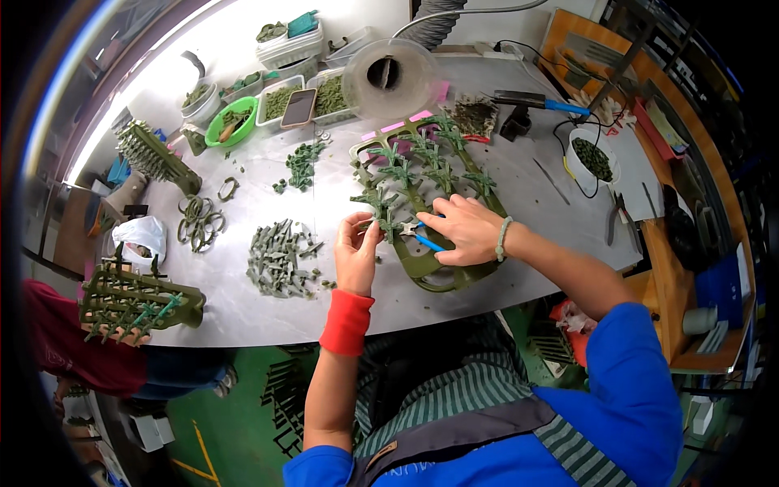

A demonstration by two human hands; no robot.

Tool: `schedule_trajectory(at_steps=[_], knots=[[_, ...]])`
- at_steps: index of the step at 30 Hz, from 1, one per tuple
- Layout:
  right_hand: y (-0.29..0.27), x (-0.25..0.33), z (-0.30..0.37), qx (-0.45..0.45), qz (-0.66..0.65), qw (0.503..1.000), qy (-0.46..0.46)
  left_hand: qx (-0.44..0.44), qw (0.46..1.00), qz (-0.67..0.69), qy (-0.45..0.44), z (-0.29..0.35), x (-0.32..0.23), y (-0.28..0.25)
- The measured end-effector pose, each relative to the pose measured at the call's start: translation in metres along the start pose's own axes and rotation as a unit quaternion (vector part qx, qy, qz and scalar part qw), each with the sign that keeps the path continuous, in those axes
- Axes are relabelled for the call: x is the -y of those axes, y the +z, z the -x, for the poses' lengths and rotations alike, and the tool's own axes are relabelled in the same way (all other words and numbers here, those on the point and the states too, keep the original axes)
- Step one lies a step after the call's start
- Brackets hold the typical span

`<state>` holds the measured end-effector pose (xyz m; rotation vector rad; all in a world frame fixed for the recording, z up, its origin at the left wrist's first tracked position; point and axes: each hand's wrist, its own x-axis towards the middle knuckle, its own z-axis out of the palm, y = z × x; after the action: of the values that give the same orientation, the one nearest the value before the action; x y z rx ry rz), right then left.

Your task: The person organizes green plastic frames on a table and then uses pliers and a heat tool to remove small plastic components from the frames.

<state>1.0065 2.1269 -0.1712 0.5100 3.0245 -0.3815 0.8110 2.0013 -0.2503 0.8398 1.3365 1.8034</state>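
Observation:
My right hand (469, 232) is closed around blue-handled pliers (428, 243), whose metal jaws point left toward a green branched piece (381, 204). Thumb and fingers of my left hand (355, 247) pinch at this piece, just left of the jaws; the exact grip point is partly hidden by my fingers. The piece is on the near left part of a large olive-green openwork frame (426, 264), which lies on the table in front of me. Several similar green branched pieces (442, 174) stand in rows across the frame.
Grey-green small parts (280, 260) lie piled left of my hands, with green bits (304, 165) behind. Olive rings (199, 223) and a studded rack (142, 302) are further left. Tubs, a green bowl (231, 122) and a phone (299, 108) line the back. Tweezers (552, 180) lie right.

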Motion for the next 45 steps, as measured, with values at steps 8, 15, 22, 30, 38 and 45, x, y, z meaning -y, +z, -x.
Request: schedule_trajectory(at_steps=[8, 15, 22, 30, 38, 45], knots=[[-0.005, -0.002, -0.003, 0.03, 0.009, 0.999, -0.027, -0.017, 0.999, -0.035, 0.0, 0.0, 0.0, 0.001], [-0.002, -0.002, -0.002, 0.033, -0.056, 0.998, -0.005, -0.023, 1.0, -0.017, 0.001, -0.001, 0.005, -0.003], [-0.005, 0.006, 0.011, -0.012, -0.051, 0.993, 0.106, -0.023, 0.996, 0.081, -0.035, 0.003, 0.005, -0.015], [0.018, 0.014, -0.007, -0.072, -0.068, 0.984, 0.15, -0.007, 0.938, -0.346, -0.036, -0.003, -0.012, -0.074], [0.025, 0.03, -0.014, -0.12, -0.087, 0.975, 0.163, 0.001, 0.962, -0.264, 0.074, -0.024, -0.023, -0.027], [0.025, 0.052, -0.027, -0.089, -0.064, 0.967, 0.228, 0.027, 0.996, -0.084, 0.017, -0.049, -0.006, -0.022]])
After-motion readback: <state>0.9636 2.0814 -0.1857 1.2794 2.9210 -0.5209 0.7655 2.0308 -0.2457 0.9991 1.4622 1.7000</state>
